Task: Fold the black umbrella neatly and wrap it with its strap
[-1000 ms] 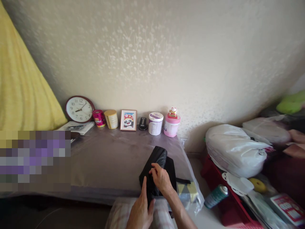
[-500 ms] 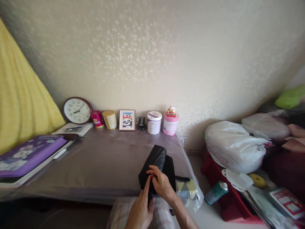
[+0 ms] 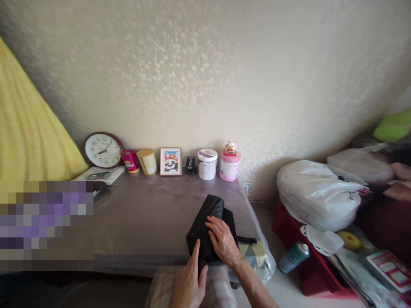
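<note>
A black folded fabric piece [image 3: 199,222] with a smooth, slightly shiny face lies at the right front of the covered table; its exact kind is unclear. A thin black strap [image 3: 246,240] sticks out to its right. My left hand [image 3: 190,276] is at the near edge, holding a black part of the fabric between thumb and index finger. Its other fingers are mostly hidden. My right hand [image 3: 223,241] rests flat on top of the fabric, fingers stretched out toward the wall.
Along the wall stand a clock [image 3: 103,149], tins, a framed panda picture [image 3: 171,161] and two tubs, one topped by a cat figurine [image 3: 230,147]. To the right, a red basket [image 3: 316,280] holds bags; a spray can [image 3: 293,257] leans beside it. Pixelation covers the left side.
My right hand has moved away from the left fingertips and flattened out on the black fabric. My left hand stays at the near edge. The view has shifted slightly.
</note>
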`<action>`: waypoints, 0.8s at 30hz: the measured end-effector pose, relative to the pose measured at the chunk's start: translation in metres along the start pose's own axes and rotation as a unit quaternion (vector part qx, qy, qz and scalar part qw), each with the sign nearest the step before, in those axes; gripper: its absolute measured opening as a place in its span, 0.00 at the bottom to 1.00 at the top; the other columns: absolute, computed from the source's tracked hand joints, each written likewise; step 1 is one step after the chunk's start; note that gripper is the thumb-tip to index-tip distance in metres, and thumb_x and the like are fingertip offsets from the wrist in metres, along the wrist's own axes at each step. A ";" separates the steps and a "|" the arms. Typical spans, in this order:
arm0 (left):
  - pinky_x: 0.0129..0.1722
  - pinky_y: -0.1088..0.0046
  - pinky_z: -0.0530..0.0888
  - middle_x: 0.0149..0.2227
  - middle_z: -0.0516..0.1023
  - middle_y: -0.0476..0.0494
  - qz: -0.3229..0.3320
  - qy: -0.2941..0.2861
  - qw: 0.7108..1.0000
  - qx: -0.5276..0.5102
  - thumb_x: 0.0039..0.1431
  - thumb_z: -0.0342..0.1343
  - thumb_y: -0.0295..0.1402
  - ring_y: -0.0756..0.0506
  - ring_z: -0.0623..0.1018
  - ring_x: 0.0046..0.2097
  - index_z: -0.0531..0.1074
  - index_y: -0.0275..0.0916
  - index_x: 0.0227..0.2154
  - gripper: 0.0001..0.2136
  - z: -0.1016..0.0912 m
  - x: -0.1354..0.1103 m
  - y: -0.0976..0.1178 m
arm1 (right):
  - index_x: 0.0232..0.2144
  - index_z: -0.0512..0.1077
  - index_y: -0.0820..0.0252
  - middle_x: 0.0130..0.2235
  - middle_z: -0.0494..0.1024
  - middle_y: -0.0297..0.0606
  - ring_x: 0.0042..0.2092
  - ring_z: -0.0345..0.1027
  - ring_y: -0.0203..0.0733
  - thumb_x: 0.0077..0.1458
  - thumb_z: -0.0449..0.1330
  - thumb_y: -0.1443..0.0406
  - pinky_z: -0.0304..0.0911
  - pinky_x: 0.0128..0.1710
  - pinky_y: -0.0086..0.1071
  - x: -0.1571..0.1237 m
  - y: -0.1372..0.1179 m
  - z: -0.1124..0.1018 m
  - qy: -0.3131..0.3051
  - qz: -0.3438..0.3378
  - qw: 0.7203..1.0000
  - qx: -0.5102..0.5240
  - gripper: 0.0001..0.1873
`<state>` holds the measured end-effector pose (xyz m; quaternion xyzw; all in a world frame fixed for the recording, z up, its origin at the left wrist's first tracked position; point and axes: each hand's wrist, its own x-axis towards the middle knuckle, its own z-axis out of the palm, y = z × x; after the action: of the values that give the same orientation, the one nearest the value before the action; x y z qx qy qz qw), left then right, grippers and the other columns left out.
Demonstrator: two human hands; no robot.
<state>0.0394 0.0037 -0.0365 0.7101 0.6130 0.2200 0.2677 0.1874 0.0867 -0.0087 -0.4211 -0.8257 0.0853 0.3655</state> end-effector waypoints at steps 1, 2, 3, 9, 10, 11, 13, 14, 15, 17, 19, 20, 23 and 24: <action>0.57 0.75 0.59 0.64 0.49 0.39 0.000 0.001 1.000 0.001 0.61 0.36 0.30 0.50 0.59 0.61 0.41 0.29 0.62 0.27 -0.001 0.000 0.000 | 0.49 0.68 0.60 0.54 0.69 0.43 0.58 0.57 0.43 0.58 0.48 0.70 0.55 0.57 0.44 0.006 0.009 0.003 -0.002 0.005 1.000 -0.019 0.18; 0.58 0.76 0.58 0.64 0.49 0.39 -0.001 0.001 1.000 0.001 0.61 0.37 0.30 0.50 0.59 0.61 0.40 0.29 0.62 0.27 -0.002 0.000 0.001 | 0.50 0.68 0.60 0.55 0.68 0.43 0.59 0.55 0.43 0.58 0.48 0.70 0.54 0.57 0.44 0.013 0.018 0.005 0.000 0.016 0.999 -0.036 0.19; 0.58 0.76 0.57 0.64 0.49 0.38 -0.003 -0.001 1.000 -0.001 0.61 0.37 0.29 0.51 0.58 0.61 0.40 0.29 0.62 0.27 -0.003 0.000 0.001 | 0.50 0.67 0.61 0.56 0.67 0.44 0.59 0.55 0.44 0.58 0.47 0.69 0.53 0.58 0.45 0.020 0.027 0.006 0.001 0.027 0.998 -0.050 0.19; 0.56 0.74 0.61 0.63 0.50 0.38 -0.024 -0.023 0.999 -0.012 0.61 0.37 0.30 0.49 0.62 0.60 0.39 0.31 0.62 0.28 -0.005 0.001 0.004 | 0.50 0.67 0.65 0.54 0.68 0.49 0.56 0.60 0.45 0.58 0.47 0.68 0.56 0.56 0.46 0.035 0.037 0.002 0.075 0.090 0.990 -0.079 0.19; 0.56 0.74 0.61 0.64 0.49 0.38 -0.021 -0.021 0.999 -0.015 0.61 0.37 0.29 0.49 0.62 0.60 0.39 0.30 0.62 0.28 -0.004 0.001 0.003 | 0.50 0.67 0.64 0.53 0.69 0.48 0.56 0.61 0.44 0.59 0.47 0.68 0.55 0.56 0.46 0.032 0.031 0.001 0.074 0.067 0.993 -0.069 0.18; 0.56 0.73 0.60 0.64 0.48 0.38 -0.017 -0.018 1.000 -0.017 0.61 0.37 0.29 0.49 0.61 0.60 0.39 0.29 0.62 0.28 -0.003 0.001 0.003 | 0.50 0.68 0.62 0.52 0.70 0.46 0.55 0.61 0.43 0.59 0.47 0.68 0.56 0.56 0.44 0.028 0.026 0.002 0.058 0.040 0.996 -0.055 0.18; 0.57 0.72 0.59 0.64 0.48 0.38 -0.012 -0.011 1.000 -0.022 0.61 0.37 0.29 0.49 0.59 0.61 0.39 0.30 0.62 0.27 -0.001 0.001 0.002 | 0.49 0.69 0.60 0.52 0.71 0.44 0.56 0.60 0.43 0.58 0.48 0.69 0.57 0.55 0.43 0.023 0.019 0.005 0.026 0.011 0.999 -0.041 0.18; 0.57 0.72 0.59 0.64 0.49 0.39 -0.012 -0.008 1.000 -0.023 0.61 0.37 0.29 0.49 0.59 0.61 0.39 0.31 0.62 0.27 -0.001 0.001 0.001 | 0.48 0.69 0.60 0.52 0.71 0.44 0.57 0.59 0.43 0.58 0.48 0.70 0.57 0.55 0.44 0.022 0.021 0.007 0.023 0.014 0.999 -0.042 0.18; 0.57 0.73 0.59 0.64 0.50 0.40 -0.014 -0.007 1.000 -0.022 0.61 0.37 0.29 0.49 0.59 0.61 0.40 0.32 0.63 0.27 -0.001 0.001 0.001 | 0.48 0.69 0.60 0.53 0.70 0.45 0.57 0.59 0.44 0.57 0.48 0.70 0.56 0.56 0.44 0.022 0.025 0.008 0.031 0.028 0.998 -0.048 0.18; 0.57 0.74 0.60 0.64 0.51 0.41 -0.019 -0.008 1.000 -0.017 0.61 0.37 0.30 0.49 0.60 0.61 0.39 0.33 0.63 0.27 -0.001 0.000 0.001 | 0.47 0.69 0.63 0.53 0.70 0.48 0.56 0.61 0.45 0.56 0.47 0.70 0.57 0.55 0.46 0.024 0.041 0.009 0.076 0.085 0.991 -0.066 0.18; 0.56 0.75 0.60 0.63 0.51 0.41 -0.024 -0.013 1.000 -0.011 0.61 0.37 0.30 0.49 0.61 0.60 0.39 0.33 0.63 0.28 -0.001 0.000 0.000 | 0.46 0.70 0.65 0.50 0.72 0.49 0.52 0.64 0.45 0.54 0.46 0.71 0.59 0.53 0.44 0.025 0.060 0.004 0.116 0.158 0.978 -0.075 0.19; 0.56 0.75 0.60 0.63 0.51 0.41 -0.024 -0.013 1.000 -0.011 0.61 0.37 0.30 0.49 0.61 0.60 0.39 0.33 0.63 0.27 -0.001 -0.001 0.000 | 0.45 0.70 0.66 0.47 0.73 0.49 0.51 0.66 0.45 0.53 0.46 0.71 0.60 0.52 0.43 0.024 0.069 0.000 0.121 0.197 0.970 -0.080 0.20; 0.57 0.75 0.59 0.64 0.49 0.40 -0.014 -0.004 1.000 -0.020 0.61 0.36 0.30 0.50 0.59 0.61 0.39 0.31 0.62 0.27 -0.001 0.000 -0.001 | 0.44 0.71 0.66 0.44 0.75 0.48 0.47 0.69 0.45 0.53 0.47 0.69 0.62 0.49 0.39 0.014 0.084 -0.013 0.112 0.308 0.942 -0.069 0.19; 0.58 0.75 0.58 0.64 0.49 0.40 -0.010 -0.001 1.000 -0.024 0.61 0.36 0.30 0.50 0.58 0.62 0.39 0.30 0.62 0.27 -0.001 0.000 -0.001 | 0.43 0.71 0.65 0.43 0.76 0.47 0.46 0.70 0.45 0.53 0.47 0.67 0.62 0.48 0.38 0.009 0.086 -0.017 0.106 0.336 0.934 -0.055 0.18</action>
<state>0.0385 0.0034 -0.0363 0.6975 0.6142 0.2310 0.2879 0.2497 0.1448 -0.0305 -0.6998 -0.5962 0.1126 0.3771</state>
